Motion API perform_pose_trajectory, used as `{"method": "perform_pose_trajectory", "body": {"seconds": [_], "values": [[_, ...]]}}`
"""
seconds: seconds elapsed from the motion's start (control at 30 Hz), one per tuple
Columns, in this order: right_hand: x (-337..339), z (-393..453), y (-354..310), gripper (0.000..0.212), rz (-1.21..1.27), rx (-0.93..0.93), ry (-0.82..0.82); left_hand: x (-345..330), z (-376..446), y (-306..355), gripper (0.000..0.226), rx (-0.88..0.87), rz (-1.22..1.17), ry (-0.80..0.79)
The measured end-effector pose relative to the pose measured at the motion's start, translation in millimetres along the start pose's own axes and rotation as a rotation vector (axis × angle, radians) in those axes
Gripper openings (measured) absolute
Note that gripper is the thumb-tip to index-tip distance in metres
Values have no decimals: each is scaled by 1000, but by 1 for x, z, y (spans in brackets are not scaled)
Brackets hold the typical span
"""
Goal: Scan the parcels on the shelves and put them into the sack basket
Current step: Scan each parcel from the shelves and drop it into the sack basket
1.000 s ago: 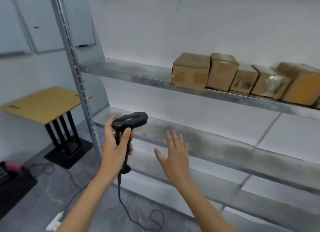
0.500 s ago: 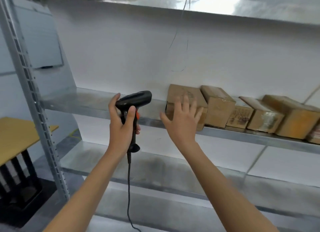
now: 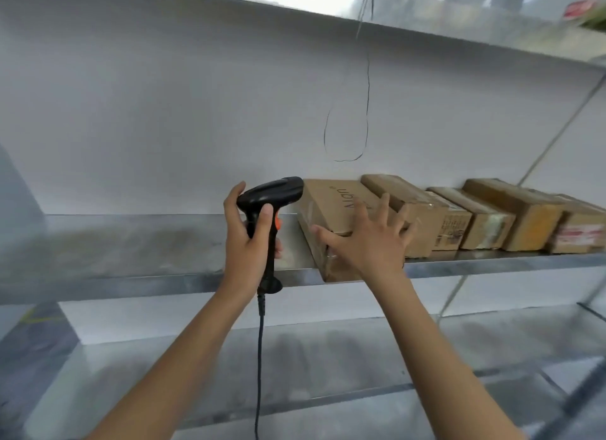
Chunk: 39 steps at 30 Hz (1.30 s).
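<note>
Left hand: the left hand [image 3: 247,239] is wrapped round the grip of a black handheld barcode scanner [image 3: 269,197], thumb up the near side, fingers curled behind.
Scanner: held upright in front of the grey metal middle shelf [image 3: 131,243], its head pointing right, nose just beside the top left corner of the first box; orange trigger showing under the head; a black cable [image 3: 259,357] hangs straight down from the base.
Right hand: the right hand [image 3: 370,239] is spread wide, fingers apart and straight, laid over the near top edge of the leftmost brown cardboard parcel [image 3: 331,203]. Palm covers the front corner; whether it presses I cannot tell.
Parcel: sits on the middle shelf, its near end at the shelf's front lip, dark lettering on top.
Row: four more taped brown cardboard boxes [image 3: 485,223] line up to its right, side by side on the same shelf.
Below: a lower grey metal shelf [image 3: 328,361].
Wall: white, with a thin dark wire [image 3: 367,88] dangling from the top shelf.
</note>
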State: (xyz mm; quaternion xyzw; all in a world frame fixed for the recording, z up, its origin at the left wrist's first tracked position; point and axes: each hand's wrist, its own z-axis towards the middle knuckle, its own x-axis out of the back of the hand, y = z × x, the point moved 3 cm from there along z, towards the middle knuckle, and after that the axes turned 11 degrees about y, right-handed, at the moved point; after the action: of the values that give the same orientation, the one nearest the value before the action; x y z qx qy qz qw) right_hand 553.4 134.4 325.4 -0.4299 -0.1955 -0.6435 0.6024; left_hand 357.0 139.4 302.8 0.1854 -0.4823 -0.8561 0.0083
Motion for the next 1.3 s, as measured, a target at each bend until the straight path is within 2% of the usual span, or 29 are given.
{"method": "perform_pose_trajectory", "body": {"seconds": [0.1, 0.17, 0.3, 0.4, 0.5, 0.6, 0.7, 0.83, 0.97, 1.03, 1.2, 1.3], "values": [[4, -1, -11, 90, -82, -26, -43, 9, 12, -11, 44, 19, -46, -69], [5, -10, -19, 84, -104, -36, -2, 12, 17, -17, 42, 36, -77, -94], [2, -47, -31, 89, -76, -53, 141, 12, 17, -27, 43, 98, -109, -62], [-2, -77, -37, 92, 40, -71, 297, 14, 12, -32, 41, 152, -137, 18], [-6, -94, -34, 93, 143, -115, 385, 16, 8, -31, 37, 249, -160, 88], [-3, -101, -27, 93, 282, -207, 417, 9, 4, -26, 41, 421, -272, 47], [2, -108, -25, 92, 423, -220, 397, -1, -4, -16, 45, 489, -346, -32], [14, -112, -21, 86, 697, -245, 263, -1, -11, 1, 63, 366, -377, -71], [39, -110, -8, 71, 841, -206, 144, 0, -20, 12, 64, 244, -322, -79], [53, -104, -2, 72, 816, -201, 76, -3, -27, 16, 60, 206, -316, -107], [72, -86, 6, 94, 669, -169, -15, -15, -41, 21, 43, 99, -197, -163], [71, -85, 6, 80, 573, -134, 56, -23, -46, 17, 42, 67, -184, -211]]}}
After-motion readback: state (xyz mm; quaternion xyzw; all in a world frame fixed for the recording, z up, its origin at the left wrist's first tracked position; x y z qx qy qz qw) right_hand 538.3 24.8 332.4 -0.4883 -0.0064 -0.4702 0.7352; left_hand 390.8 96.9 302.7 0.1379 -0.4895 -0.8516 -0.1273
